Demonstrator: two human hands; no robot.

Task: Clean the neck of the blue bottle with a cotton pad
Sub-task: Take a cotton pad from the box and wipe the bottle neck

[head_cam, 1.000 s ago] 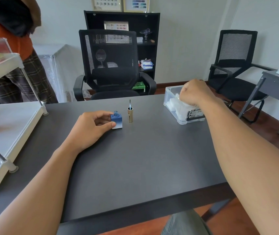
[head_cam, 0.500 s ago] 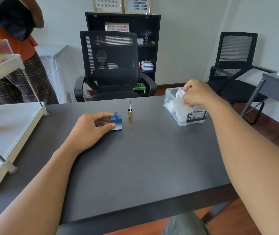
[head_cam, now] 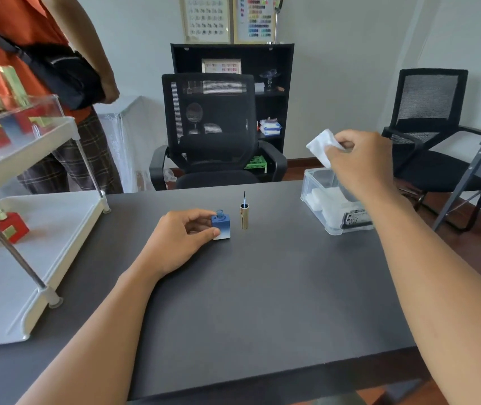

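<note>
Desk (head_cam: 262,287); hand-hidden blue bottle (head_cam: 221,225) side

Bright, even daylight; soft shadows on surface (head_cam: 262,287). Wide-angle bowing at edges. Slight softness throughout, no strong glare.

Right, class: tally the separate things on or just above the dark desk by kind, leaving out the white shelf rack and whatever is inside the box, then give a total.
Blue bottle: 1
Gold cap with brush: 1
Clear plastic box: 1
Cotton pad in the right hand: 1
Total: 4
</note>
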